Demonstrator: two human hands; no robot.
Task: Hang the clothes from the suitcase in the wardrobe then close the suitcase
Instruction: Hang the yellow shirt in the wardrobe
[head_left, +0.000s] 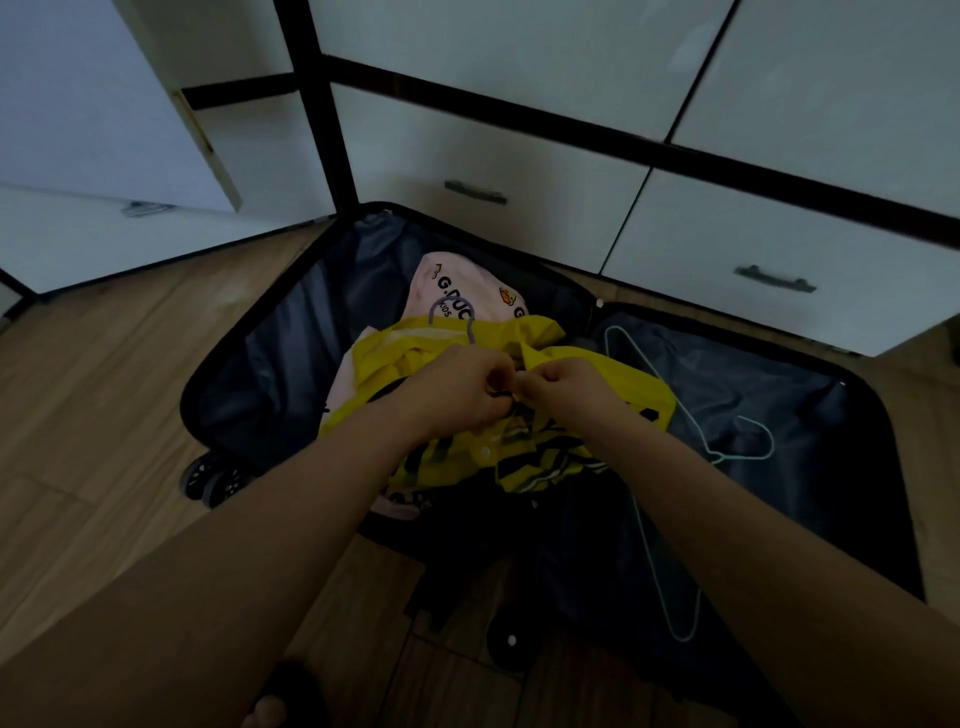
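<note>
White wardrobe drawers (519, 192) stood beyond the open suitcase (291, 332). The yellow shirt (597, 374), on a purple hanger (451, 312) in its left half, was pinched at the front opening by left hand (457, 387) and right hand (566, 387), seemingly for buttoning.

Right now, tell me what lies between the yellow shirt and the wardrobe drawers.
In the head view, a pink garment with duck print, then the suitcase lining and rim, lie between the yellow shirt and the wardrobe drawers.

A yellow shirt (587, 374) with black stripes is lying over a pink garment (457, 291) inside a dark-lined black suitcase (291, 312) beside a mint-green hanger (748, 436).
</note>
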